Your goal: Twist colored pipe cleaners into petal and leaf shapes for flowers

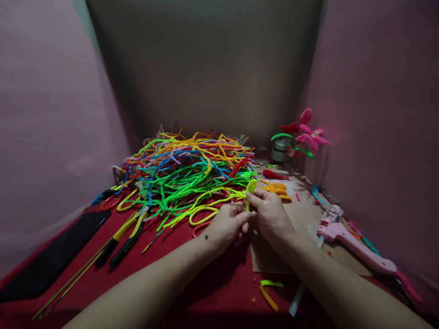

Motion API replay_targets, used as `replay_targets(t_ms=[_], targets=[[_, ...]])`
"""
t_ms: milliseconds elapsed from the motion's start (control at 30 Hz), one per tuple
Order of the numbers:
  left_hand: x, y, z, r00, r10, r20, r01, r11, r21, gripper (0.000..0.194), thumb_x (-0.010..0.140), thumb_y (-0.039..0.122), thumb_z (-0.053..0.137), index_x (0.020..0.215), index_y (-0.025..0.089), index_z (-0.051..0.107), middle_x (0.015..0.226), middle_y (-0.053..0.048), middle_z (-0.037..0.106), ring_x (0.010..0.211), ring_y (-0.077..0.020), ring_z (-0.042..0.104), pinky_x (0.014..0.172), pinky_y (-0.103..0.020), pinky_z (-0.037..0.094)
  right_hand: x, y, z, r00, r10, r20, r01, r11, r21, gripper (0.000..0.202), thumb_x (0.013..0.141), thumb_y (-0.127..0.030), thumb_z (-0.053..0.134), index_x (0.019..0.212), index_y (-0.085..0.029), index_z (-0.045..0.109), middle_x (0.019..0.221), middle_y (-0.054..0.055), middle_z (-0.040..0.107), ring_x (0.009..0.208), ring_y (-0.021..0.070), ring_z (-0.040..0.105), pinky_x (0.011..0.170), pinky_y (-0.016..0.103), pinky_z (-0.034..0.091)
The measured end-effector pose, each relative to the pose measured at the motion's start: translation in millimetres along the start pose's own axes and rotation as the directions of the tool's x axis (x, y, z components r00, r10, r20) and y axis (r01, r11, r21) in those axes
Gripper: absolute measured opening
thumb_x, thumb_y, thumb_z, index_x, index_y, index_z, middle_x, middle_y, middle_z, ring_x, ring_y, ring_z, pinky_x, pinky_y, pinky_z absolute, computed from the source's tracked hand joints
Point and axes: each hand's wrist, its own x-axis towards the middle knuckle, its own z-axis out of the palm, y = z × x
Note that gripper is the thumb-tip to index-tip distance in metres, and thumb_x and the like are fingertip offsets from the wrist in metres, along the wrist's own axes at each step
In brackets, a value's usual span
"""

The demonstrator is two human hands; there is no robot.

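Observation:
A yellow-green fuzzy stem (251,186), bent into a narrow loop at its top, stands upright between my hands. My right hand (270,214) pinches it just below the loop. Close beside it, my left hand (230,225) has its fingers closed around the stem's lower end, which is mostly hidden. To the left and behind lies a large heap of coloured fuzzy stems (192,183), green in front and orange, blue and red further back. Several orange looped pieces (275,188) and a red looped piece (274,175) rest on the cardboard (302,219) beyond my right hand.
A pink glue gun (356,246) lies at the right, near a clear glue stick (297,299). Yellow-handled pliers (129,233), a black case (55,256) and thin wires are at the left. Pink fuzzy flowers (312,136) stand at the back right. Cut scraps (269,299) lie in front.

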Motion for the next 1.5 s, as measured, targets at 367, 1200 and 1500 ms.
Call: replay_targets(t_ms=[367, 1200, 1500], targets=[[-14, 19, -8.8, 0.987, 0.063, -0.149, -0.009, 0.941, 0.339, 0.025, 0.073, 0.032, 0.056, 0.056, 0.015, 0.049, 0.039, 0.006, 0.043, 0.033, -0.0034, 0.032, 0.035, -0.016, 0.022, 18, -10, -15, 0.989, -0.126, -0.082, 0.129, 0.991, 0.028, 0.023, 0.062, -0.035, 0.064, 0.062, -0.017, 0.050, 0.050, -0.005, 0.044, 0.042, 0.0070, 0.035, 0.043, 0.023, 0.027], [-2, 4, -5.8, 0.997, -0.080, 0.022, 0.080, 0.996, -0.042, 0.020, 0.072, 0.034, 0.059, 0.072, 0.017, 0.049, 0.045, 0.007, 0.049, 0.029, -0.0030, 0.026, 0.028, -0.015, 0.024, -1, 4, 1, 0.999, -0.030, 0.017, 0.029, 0.999, 0.038, 0.017, 0.067, -0.030, 0.060, 0.065, -0.016, 0.050, 0.055, -0.004, 0.050, 0.045, 0.0081, 0.043, 0.045, 0.022, 0.032], [-4, 36, -40.0, 0.931, 0.171, -0.322, -0.082, 0.959, 0.273, 0.020, 0.070, 0.029, 0.062, 0.082, 0.014, 0.058, 0.060, 0.004, 0.054, 0.039, -0.0019, 0.036, 0.036, -0.014, 0.026, -2, -10, -1, 0.997, -0.062, 0.042, 0.064, 0.997, -0.046, 0.023, 0.065, -0.026, 0.061, 0.050, -0.016, 0.048, 0.048, -0.004, 0.043, 0.046, 0.0070, 0.035, 0.048, 0.024, 0.026]])
